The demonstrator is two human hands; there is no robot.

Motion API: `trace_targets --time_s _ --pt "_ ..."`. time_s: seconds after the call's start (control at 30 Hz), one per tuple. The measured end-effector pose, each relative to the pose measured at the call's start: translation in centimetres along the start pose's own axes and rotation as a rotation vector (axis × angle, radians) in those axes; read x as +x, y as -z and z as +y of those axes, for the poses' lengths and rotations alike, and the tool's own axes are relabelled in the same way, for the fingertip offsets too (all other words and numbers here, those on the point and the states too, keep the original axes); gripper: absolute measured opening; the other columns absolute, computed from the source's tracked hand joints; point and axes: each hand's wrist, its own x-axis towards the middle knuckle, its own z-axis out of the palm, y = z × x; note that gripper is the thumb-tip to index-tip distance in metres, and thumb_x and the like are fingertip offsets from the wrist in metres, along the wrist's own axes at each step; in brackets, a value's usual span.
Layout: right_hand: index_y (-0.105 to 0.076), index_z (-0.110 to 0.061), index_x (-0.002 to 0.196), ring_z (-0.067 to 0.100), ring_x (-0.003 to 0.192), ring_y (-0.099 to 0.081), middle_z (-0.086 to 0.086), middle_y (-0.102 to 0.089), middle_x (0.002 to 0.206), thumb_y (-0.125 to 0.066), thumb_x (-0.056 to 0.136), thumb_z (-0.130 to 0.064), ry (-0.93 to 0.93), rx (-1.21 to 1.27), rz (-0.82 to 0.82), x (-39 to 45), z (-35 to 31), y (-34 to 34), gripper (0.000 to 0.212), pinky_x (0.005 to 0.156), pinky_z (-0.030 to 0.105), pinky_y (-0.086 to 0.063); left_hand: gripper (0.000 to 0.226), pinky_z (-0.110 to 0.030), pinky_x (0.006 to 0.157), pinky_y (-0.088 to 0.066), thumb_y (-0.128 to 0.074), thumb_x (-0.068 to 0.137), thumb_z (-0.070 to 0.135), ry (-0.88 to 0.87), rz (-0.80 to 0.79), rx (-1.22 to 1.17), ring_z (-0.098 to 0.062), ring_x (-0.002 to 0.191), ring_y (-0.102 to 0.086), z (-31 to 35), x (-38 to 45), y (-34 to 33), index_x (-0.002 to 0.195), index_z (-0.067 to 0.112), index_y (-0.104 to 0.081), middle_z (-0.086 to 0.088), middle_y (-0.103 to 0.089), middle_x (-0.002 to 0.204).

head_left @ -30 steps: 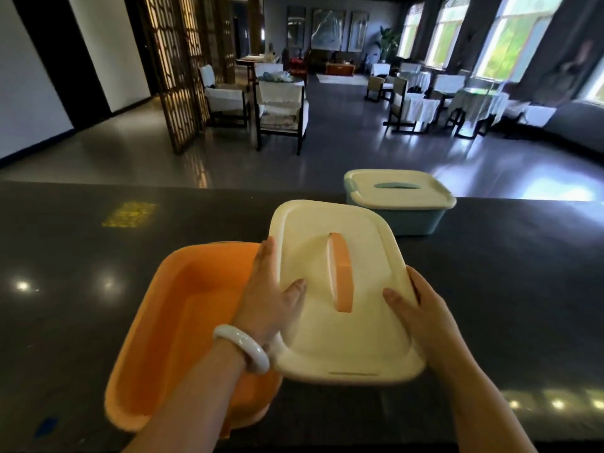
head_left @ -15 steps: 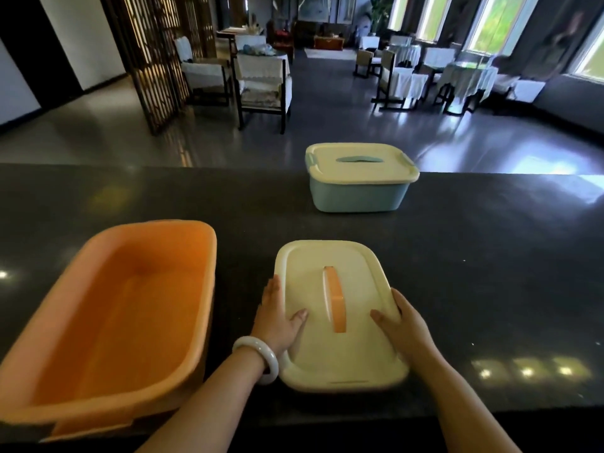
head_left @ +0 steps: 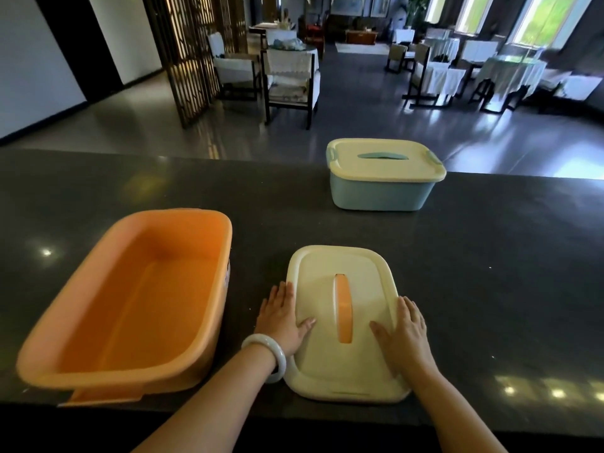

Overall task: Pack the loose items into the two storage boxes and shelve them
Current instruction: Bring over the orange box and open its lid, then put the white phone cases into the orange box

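- Lying flat on the dark, glossy, speckled stone bench point(head_left: 490, 273) is a cream plastic lid point(head_left: 343, 322), a rounded rectangle with a raised rim and a slim orange handle point(head_left: 343, 308) set lengthwise into its middle.
- Left hand point(head_left: 282, 320) rests at the lid's left edge, fingers straight and together, thumb spread onto the lid's smooth top; a thick, polished white bangle point(head_left: 273, 356) circles that wrist.
- Right hand point(head_left: 403, 331) lies flat on the lid's right side, fingers extended, thumb pointing inward; it grips nothing.
- Just left of the lid stands the orange box point(head_left: 130, 305), uncovered: a deep, smooth-walled plastic tub with rounded corners, a rolled rim, and a latch tab jutting out at its near end.
- Well apart, near the bench's far edge, sits the blue box point(head_left: 379, 194), a matte pale-blue tub closed under its own cream lid with a curved blue handle and blue side clips.
- Beyond the bench, a shiny grey floor point(head_left: 359, 116) carries dark-framed chairs draped in white cloth.
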Motion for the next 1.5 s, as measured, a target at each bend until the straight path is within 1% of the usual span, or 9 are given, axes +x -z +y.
trace_targets --time_s 0.17,0.37,0.57,0.73,0.83,0.93,1.1,1.33,1.5 --pt "-0.011 -0.014 0.153 0.024 0.148 -0.002 0.004 -0.007 0.160 -0.054 0.092 -0.046 0.019 -0.001 0.055 -0.1 -1.8 1.0 0.081 0.118 0.046 -0.014 0.073 -0.043 0.121 -0.004 -0.039 0.098 0.049 -0.013 -0.022 0.000 -0.019 0.149 0.001 0.9 -1.1 2.1 0.154 0.020 -0.003 0.003 -0.002 0.162" --pt "-0.021 -0.020 0.151 0.025 0.145 -0.017 0.004 -0.013 0.159 -0.053 0.095 -0.037 0.132 0.027 0.076 -0.3 -8.8 1.7 0.067 0.116 0.047 -0.026 0.047 -0.035 0.110 -0.029 -0.050 0.097 0.039 -0.085 0.089 -0.020 -0.016 0.136 -0.034 1.7 -4.1 7.4 0.141 0.024 -0.043 0.006 -0.037 0.148" --pt "-0.033 -0.025 0.145 0.021 0.139 -0.032 -0.006 -0.023 0.155 -0.056 0.093 -0.036 0.373 0.045 -0.015 -1.7 -18.5 -0.1 0.058 0.110 0.042 -0.034 0.041 -0.020 0.099 -0.029 -0.051 0.097 0.038 -0.078 0.392 -0.147 -0.008 0.132 -0.038 -2.7 -8.0 13.0 0.137 0.032 -0.045 0.011 -0.041 0.144" --pt "-0.034 -0.022 0.145 0.021 0.141 -0.026 -0.001 -0.027 0.153 -0.057 0.093 -0.035 0.583 -0.009 -0.082 -3.9 -26.5 -3.3 0.058 0.111 0.038 -0.030 0.040 -0.035 0.111 -0.032 -0.052 0.096 0.036 0.018 0.521 -0.025 -0.014 0.128 -0.043 -9.4 -10.5 17.6 0.135 0.025 -0.050 0.005 -0.047 0.140" --pt "-0.026 -0.023 0.150 0.025 0.144 -0.022 0.000 -0.019 0.157 -0.052 0.096 -0.036 0.665 -0.117 -0.177 -5.9 -30.9 -5.7 0.061 0.113 0.044 -0.028 0.039 -0.038 0.106 -0.036 -0.051 0.096 0.037 0.090 0.528 0.074 -0.018 0.123 -0.047 -14.5 -12.7 19.8 0.132 0.024 -0.052 0.005 -0.049 0.134" --pt "-0.027 -0.024 0.148 0.025 0.144 -0.024 0.001 -0.024 0.156 -0.055 0.095 -0.031 0.740 -0.157 -0.238 -8.1 -35.3 -8.5 0.061 0.112 0.044 -0.028 0.040 -0.037 0.102 -0.037 -0.049 0.095 0.041 0.174 0.518 0.144 -0.019 0.121 -0.046 -19.8 -15.2 21.9 0.132 0.026 -0.050 0.004 -0.049 0.131" --pt "-0.036 -0.019 0.144 0.022 0.137 -0.033 0.003 -0.033 0.149 -0.059 0.092 -0.028 0.923 -0.292 -0.335 -12.2 -44.0 -14.1 0.058 0.109 0.034 -0.033 0.043 -0.037 0.106 -0.034 -0.049 0.095 0.043 0.319 0.556 0.225 -0.021 0.122 -0.045 -28.9 -20.0 24.3 0.134 0.025 -0.048 0.003 -0.048 0.131" --pt "-0.034 -0.014 0.144 0.023 0.133 -0.032 0.004 -0.032 0.146 -0.059 0.093 -0.023 1.093 -0.429 -0.482 -19.1 -54.2 -23.6 0.058 0.107 0.033 -0.033 0.044 -0.041 0.110 -0.028 -0.045 0.096 0.046 0.566 0.505 0.332 -0.023 0.129 -0.040 -40.6 -27.8 26.4 0.134 0.023 -0.047 0.000 -0.045 0.137" --pt "-0.033 -0.015 0.146 0.023 0.134 -0.031 0.004 -0.032 0.146 -0.061 0.092 -0.021 1.149 -0.486 -0.590 -23.2 -58.8 -29.3 0.061 0.109 0.035 -0.033 0.048 -0.045 0.113 -0.025 -0.048 0.096 0.044 0.715 0.486 0.262 -0.026 0.135 -0.035 -46.3 -31.8 26.2 0.139 0.023 -0.045 -0.003 -0.042 0.143"
